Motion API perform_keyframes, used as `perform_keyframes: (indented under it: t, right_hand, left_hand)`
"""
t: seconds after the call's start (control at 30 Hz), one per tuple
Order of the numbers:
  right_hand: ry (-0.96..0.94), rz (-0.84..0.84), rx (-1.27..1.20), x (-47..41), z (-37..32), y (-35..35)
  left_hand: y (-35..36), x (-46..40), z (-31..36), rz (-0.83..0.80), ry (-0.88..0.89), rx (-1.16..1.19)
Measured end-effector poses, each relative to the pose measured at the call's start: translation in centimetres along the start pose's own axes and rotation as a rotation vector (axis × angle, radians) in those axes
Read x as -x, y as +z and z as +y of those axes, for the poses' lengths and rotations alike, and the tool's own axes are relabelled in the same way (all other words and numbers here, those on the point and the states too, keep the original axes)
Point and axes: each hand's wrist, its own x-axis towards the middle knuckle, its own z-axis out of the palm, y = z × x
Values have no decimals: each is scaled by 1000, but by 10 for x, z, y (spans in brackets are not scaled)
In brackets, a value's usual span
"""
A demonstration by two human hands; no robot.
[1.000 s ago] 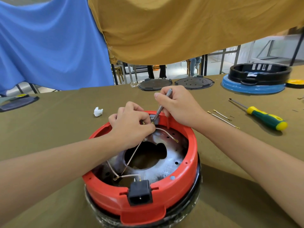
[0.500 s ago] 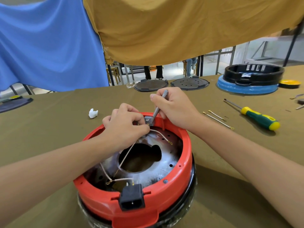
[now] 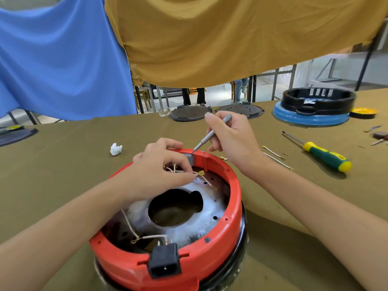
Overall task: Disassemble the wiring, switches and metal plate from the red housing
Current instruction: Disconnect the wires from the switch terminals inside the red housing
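Head view: red housing (image 3: 218, 246) sits near centre; left hand (image 3: 159, 173) pinches thin, floppy wires (image 3: 206, 181) at its far rim, best held by their brass terminals, while right hand (image 3: 231, 137) grips a slim grey tool (image 3: 210, 135)

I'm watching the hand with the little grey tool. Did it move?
Yes. The right hand with the grey tool has risen a little from the red housing rim; its tip stays there.

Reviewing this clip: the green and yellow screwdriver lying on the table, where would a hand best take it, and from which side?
Grip the screwdriver by its thick green and yellow handle, coming from above. It lies flat on the cloth, right of the housing, handle end nearest the person, with the thin shaft pointing away, so probably the right hand once free.
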Motion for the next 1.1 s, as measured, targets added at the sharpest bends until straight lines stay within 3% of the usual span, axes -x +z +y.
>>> perform_keyframes:
  t: [0.37,0.47,0.53,0.77,1.1]
  right_hand:
    - [-50,-15,19,1,5,0]
    - [-57,-13,24,0,7,1]
    - [-67,-14,25,0,8,1]
    - [-79,-18,37,1,10,1]
    - [-109,-48,76,3,7,2]
  left_hand:
    - [-7,5,1,-79,299,-74]
    - [-9,3,2,17,392,52]
    - [-11,2,1,90,386,153]
    - [-7,-6,-4,62,281,293]
    - [3,-13,3,-16,285,-21]
